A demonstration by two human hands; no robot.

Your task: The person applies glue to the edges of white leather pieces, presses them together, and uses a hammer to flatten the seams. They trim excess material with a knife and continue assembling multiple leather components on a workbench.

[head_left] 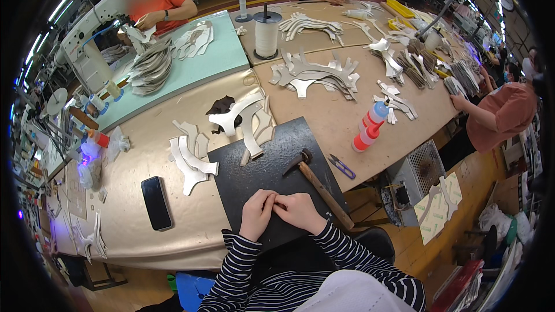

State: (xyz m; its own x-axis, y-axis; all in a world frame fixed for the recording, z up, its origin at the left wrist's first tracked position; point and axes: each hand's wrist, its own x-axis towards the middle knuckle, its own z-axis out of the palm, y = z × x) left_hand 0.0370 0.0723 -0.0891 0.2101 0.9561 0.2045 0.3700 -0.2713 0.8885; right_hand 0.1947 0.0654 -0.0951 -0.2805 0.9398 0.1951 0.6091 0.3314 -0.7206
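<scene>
My left hand (pixel 256 214) and my right hand (pixel 300 211) meet over the near part of a black board (pixel 266 164). Their fingers are curled in and pressed together; whatever lies between them, if anything, is hidden. Just beyond my right hand a hammer (pixel 321 190) with a wooden handle rests across the board. Curved white shoe-upper-like pieces (pixel 192 164) lie at the board's left edge. Another white branching piece (pixel 236 117) sits on a dark cloth (pixel 222 106) at the far left corner, with more strips partly on the board.
A phone (pixel 156 203) lies left of the board. Purple-handled snips (pixel 342 167) and two red-and-clear squeeze bottles (pixel 365 137) are at right. Stacks of pale pieces (pixel 324 75) and a thread spool (pixel 266 37) stand farther back. A co-worker at a sewing machine (pixel 87 52) sits far left; others work beyond.
</scene>
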